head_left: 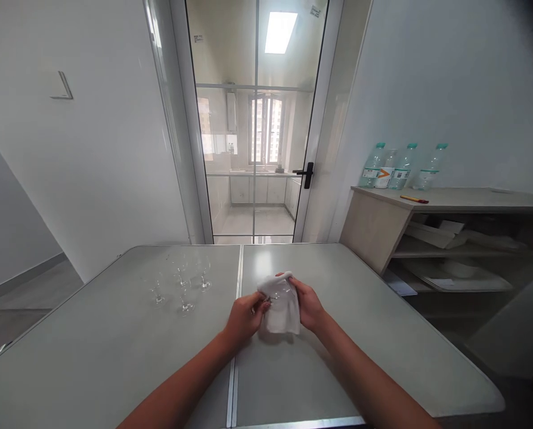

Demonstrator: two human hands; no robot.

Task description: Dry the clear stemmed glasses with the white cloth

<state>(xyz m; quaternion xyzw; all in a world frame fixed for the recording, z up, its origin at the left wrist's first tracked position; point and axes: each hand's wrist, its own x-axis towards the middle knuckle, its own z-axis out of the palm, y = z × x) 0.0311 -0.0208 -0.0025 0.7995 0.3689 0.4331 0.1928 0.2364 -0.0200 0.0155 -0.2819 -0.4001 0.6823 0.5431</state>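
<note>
Both my hands meet above the middle of a grey folding table (114, 345). My right hand (310, 305) is closed around a white cloth (284, 316) that wraps a small clear glass (279, 290). My left hand (245, 316) pinches the glass at its lower end, fingers pressed together beside the cloth. Several small clear stemmed glasses (181, 283) stand upright on the left half of the table, apart from my hands.
A glass door (255, 131) with a black handle (306, 174) stands behind the table. To the right is a wooden shelf unit (374, 226) with three water bottles (403, 167) and a red and yellow pen (414, 199) on top.
</note>
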